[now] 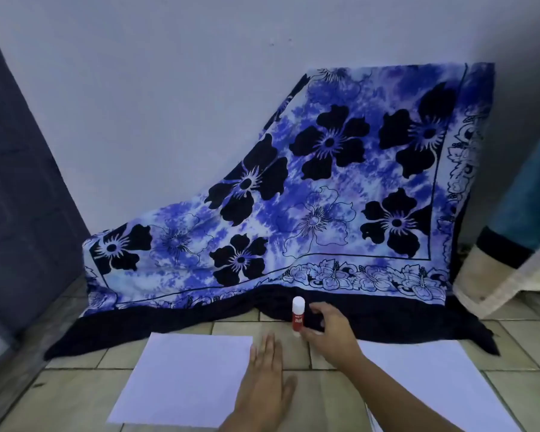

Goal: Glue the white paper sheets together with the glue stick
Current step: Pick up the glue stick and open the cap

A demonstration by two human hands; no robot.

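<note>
Two white paper sheets lie flat on the tiled floor: the left sheet [184,378] in front of me and the right sheet [433,385] partly under my right forearm. A glue stick [298,313] with a white cap and red body stands upright between them, at the edge of a dark cloth. My left hand [264,381] rests flat, fingers together, on the right edge of the left sheet. My right hand [332,333] is beside the glue stick with thumb and fingers spread around its base; whether they touch it I cannot tell.
A blue and black flower-patterned cloth [324,188] drapes from the white wall down onto the floor behind the glue stick. A dark panel [19,182] leans at the left. A teal and beige fabric object [511,244] stands at the right.
</note>
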